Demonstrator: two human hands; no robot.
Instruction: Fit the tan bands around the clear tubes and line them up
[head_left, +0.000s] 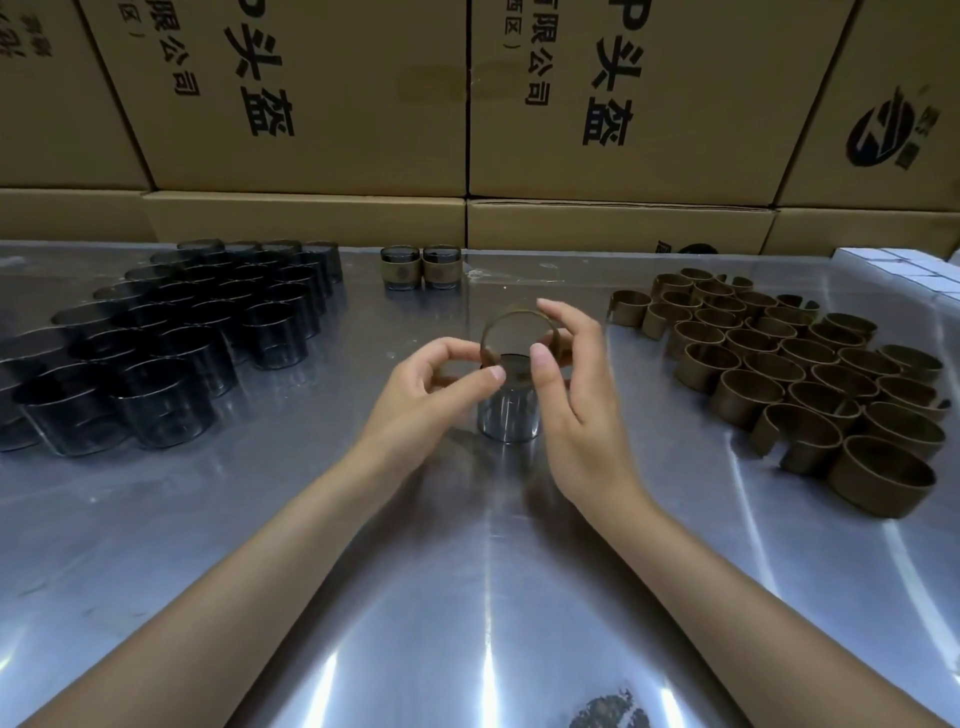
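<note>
Both hands (519, 384) — fingertips pinching tan band (519, 325) above clear tube (508, 421)

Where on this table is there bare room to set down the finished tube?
Bare metal lies right of the two banded tubes by the boxes, and nearer the camera, around the forearms. Crowded: the clear tubes left, the tan bands right.

A shiny metal tabletop (467, 597) spreads out in front of me. Along its far edge stand stacked brown cardboard boxes (322, 104) printed with black characters, and some small white boxes (904, 270) sit at the far right.
</note>
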